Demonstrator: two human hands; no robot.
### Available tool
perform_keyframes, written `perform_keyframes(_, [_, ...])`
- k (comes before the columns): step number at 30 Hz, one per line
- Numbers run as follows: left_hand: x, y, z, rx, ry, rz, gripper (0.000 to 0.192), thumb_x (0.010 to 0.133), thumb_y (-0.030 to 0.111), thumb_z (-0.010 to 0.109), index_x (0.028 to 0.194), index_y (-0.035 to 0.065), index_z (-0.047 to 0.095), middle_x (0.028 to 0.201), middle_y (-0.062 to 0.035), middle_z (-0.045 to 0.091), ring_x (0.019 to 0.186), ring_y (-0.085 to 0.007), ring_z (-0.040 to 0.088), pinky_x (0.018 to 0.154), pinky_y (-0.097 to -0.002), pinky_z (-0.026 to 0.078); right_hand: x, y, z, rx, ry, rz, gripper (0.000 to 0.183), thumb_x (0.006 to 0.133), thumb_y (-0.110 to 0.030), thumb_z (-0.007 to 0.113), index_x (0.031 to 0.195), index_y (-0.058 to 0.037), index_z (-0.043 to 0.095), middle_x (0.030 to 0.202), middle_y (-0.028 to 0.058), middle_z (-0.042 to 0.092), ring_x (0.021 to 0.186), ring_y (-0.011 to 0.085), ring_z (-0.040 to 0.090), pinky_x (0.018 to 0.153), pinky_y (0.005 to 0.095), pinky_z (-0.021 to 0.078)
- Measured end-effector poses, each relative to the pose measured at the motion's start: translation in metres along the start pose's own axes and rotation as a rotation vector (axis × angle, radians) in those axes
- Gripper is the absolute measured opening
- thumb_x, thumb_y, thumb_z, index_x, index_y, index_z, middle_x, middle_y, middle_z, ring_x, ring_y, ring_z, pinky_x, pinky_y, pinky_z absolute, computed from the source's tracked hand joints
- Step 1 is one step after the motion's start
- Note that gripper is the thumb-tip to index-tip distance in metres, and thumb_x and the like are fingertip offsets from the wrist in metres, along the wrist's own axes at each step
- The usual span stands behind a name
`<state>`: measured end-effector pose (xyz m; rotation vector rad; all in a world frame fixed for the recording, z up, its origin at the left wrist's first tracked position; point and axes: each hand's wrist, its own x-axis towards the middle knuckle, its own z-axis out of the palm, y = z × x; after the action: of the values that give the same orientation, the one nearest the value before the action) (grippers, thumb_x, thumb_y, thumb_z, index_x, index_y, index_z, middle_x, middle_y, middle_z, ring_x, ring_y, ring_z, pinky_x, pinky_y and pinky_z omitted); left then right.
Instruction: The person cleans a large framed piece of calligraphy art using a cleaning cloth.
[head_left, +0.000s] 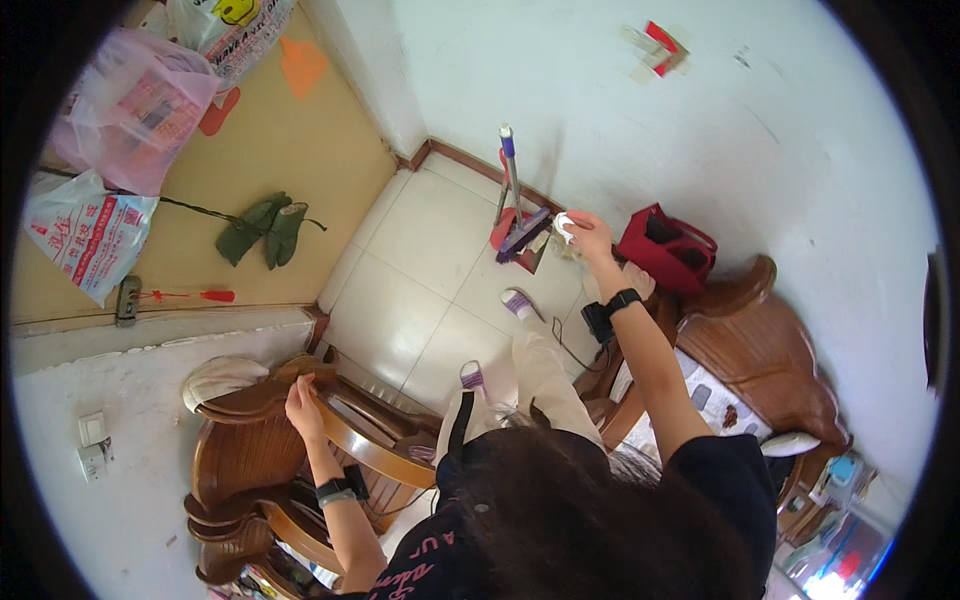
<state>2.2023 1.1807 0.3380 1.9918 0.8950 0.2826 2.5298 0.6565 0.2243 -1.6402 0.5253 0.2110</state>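
Note:
My right hand (591, 234) reaches forward near the wall and grips a small white object (564, 227), too small to name surely. Just left of it, a broom with purple bristles (525, 234) stands upright by a red dustpan (534, 261) that has litter in it. To the right of that hand is a dark red bag (667, 251) with its top gaping. My left hand (302, 409) hovers over or beside the arm of a carved wooden chair (247, 457). Its fingers are loosely bent, with nothing seen between them.
A wooden seat (750, 345) with a patterned cushion (701, 390) stands at right. Plastic bags (139, 112) and green gloves (262, 229) hang on the yellowish door (337, 150) at left. A dark cable (577, 356) hangs near my right leg, above the tiled floor (397, 285).

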Motion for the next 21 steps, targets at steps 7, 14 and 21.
perform_keyframes(7, [-0.148, -0.027, -0.011, 0.024, 0.314, -0.316, 0.036, 0.107, 0.027, 0.048, 0.107, -0.0022, 0.070, 0.098, -0.0064, 0.071, 0.093, -0.0135, 0.062, 0.088, -0.0300, 0.049, 0.144, 0.078, 0.036, -0.410, -0.213, 0.058, 0.028, 0.076, -0.008, 0.073, 0.104, -0.0058, 0.076, 0.092, 0.0102, 0.075, 0.080, 0.0179, 0.070, 0.072, 0.0340, 0.0550])
perform_keyframes(14, [-0.220, 0.066, 0.048, 0.026, 0.613, -0.480, 0.031, 0.100, 0.025, 0.060, 0.109, -0.0025, 0.071, 0.106, -0.0124, 0.074, 0.101, -0.0200, 0.068, 0.092, -0.0321, 0.049, 0.251, 0.135, 0.027, -1.068, -1.198, -0.034, 0.024, 0.086, 0.000, 0.059, 0.106, -0.0005, 0.072, 0.095, 0.0086, 0.072, 0.084, 0.0233, 0.068, 0.066, 0.0363, 0.0551])
perform_keyframes(21, [-0.440, 0.127, 0.042, 0.195, 1.286, -0.706, 0.021, 0.097, 0.017, 0.059, 0.100, 0.0002, 0.070, 0.097, -0.0095, 0.074, 0.093, -0.0169, 0.069, 0.085, -0.0295, 0.051, 0.061, 0.061, 0.141, -1.011, -1.375, 0.346, 0.037, 0.084, 0.011, 0.054, 0.117, 0.0011, 0.068, 0.107, 0.0142, 0.069, 0.094, 0.0267, 0.069, 0.079, 0.0393, 0.0614])
